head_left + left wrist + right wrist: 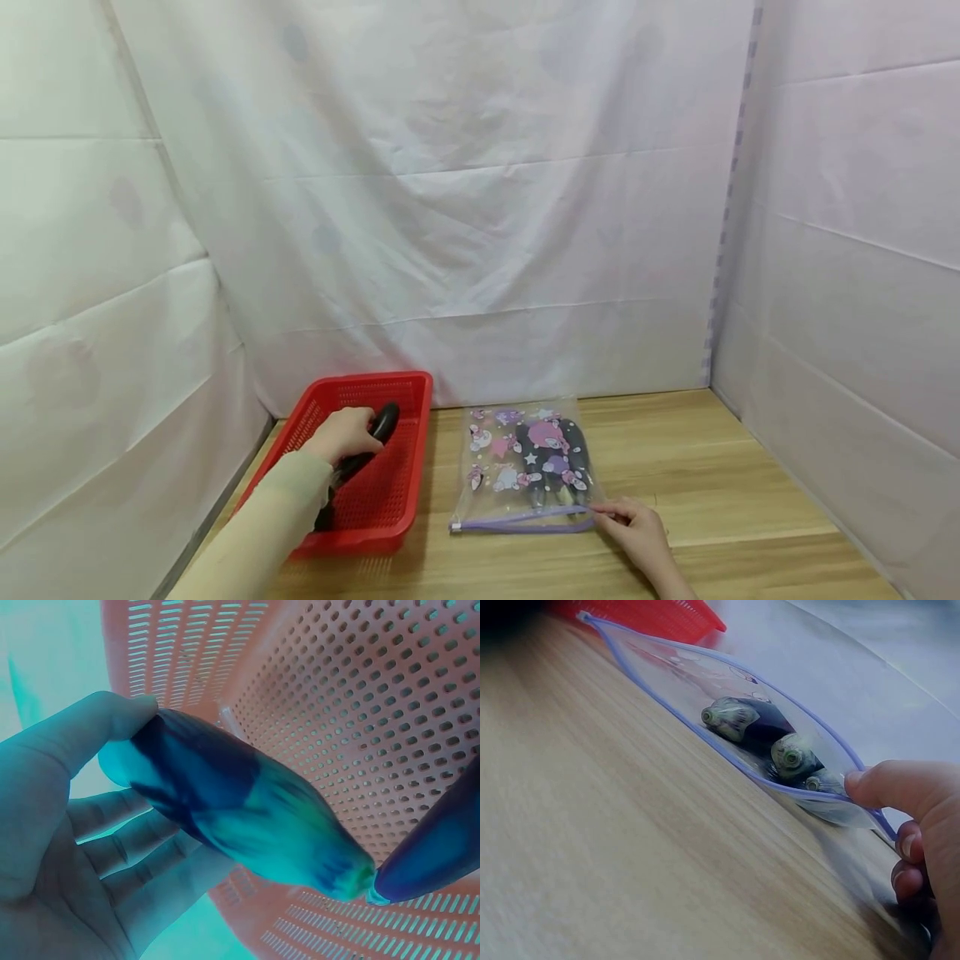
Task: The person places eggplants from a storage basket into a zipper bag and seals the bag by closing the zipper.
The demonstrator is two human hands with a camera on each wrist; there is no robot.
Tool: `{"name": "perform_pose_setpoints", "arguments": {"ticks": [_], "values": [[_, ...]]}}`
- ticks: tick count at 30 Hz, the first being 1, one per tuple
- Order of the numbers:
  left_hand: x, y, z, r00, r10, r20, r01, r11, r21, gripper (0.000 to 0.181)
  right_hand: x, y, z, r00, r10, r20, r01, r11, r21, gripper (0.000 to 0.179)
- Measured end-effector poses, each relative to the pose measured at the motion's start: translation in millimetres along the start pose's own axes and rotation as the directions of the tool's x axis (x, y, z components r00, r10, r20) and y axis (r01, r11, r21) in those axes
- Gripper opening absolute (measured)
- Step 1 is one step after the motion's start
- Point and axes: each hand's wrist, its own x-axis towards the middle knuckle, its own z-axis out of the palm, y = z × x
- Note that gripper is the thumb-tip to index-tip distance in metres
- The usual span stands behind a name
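In the red basket, my left hand (341,435) grips a dark purple eggplant (214,780), thumb on one side and fingers beneath. Its green stem end meets the tip of a second eggplant (439,840) in the left wrist view. To the right, a clear slider bag (487,493) printed with pink and purple cartoon figures lies flat. The corner of its purple zip edge is pinched by my right hand (636,533). The bag's mouth gapes, and stem ends of three eggplants (761,727) show inside it in the right wrist view.
The red perforated basket (420,467) stands at the left of the wooden table (705,467). White cloth (480,250) hangs behind and along both sides. The bag's slider (455,527) sits at its left corner, near the basket.
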Motion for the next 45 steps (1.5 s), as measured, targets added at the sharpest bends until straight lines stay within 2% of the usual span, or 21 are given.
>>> {"name": "perform_pose_setpoints", "arguments": {"ticks": [5, 19, 22, 27, 29, 34, 45], "values": [[-0.7, 6.9, -4.8, 1.0, 0.014, 0.002, -0.014, 1.0, 0.023, 0.033, 1.0, -0.9, -2.6, 1.0, 0.03, 0.001, -0.03, 0.999, -0.012, 0.015], [-13.2, 11.4, -6.5, 1.0, 0.002, 0.024, -0.003, 0.999, 0.045, 0.046, 0.0, 2.6, 0.6, 1.0, -0.022, -0.015, 0.023, 0.999, 0.028, 0.016], [-17.3, 13.2, -6.9, 1.0, 0.02, 0.022, -0.021, 0.999, 0.046, 0.046, -0.5, -7.4, 1.5, 1.0, 0.002, -0.015, -0.002, 1.0, 0.03, 0.015], [-20.2, 17.5, -5.6, 0.999, 0.023, 0.023, -0.023, 0.999, 0.023, 0.049, 0.7, -10.2, 0.6, 0.999, 0.035, 0.01, -0.035, 0.999, 0.031, 0.013], [-20.7, 19.8, -3.7, 0.999, 0.023, 0.028, -0.023, 1.0, 0.01, 0.053, 1.0, -1.0, 0.7, 0.999, 0.037, 0.015, -0.037, 0.999, 0.035, 0.014], [-26.1, 27.7, -2.9, 0.998, 0.034, 0.044, -0.034, 0.999, -0.001, 0.06, -0.9, 0.4, -0.2, 1.0, 0.014, 0.01, -0.015, 0.999, 0.039, 0.015], [-30.8, 50.0, -3.9, 0.995, 0.079, 0.055, -0.079, 0.997, 0.006, 0.053, -0.2, -1.9, 0.6, 1.0, 0.023, -0.012, -0.023, 0.999, 0.028, 0.017]]}}
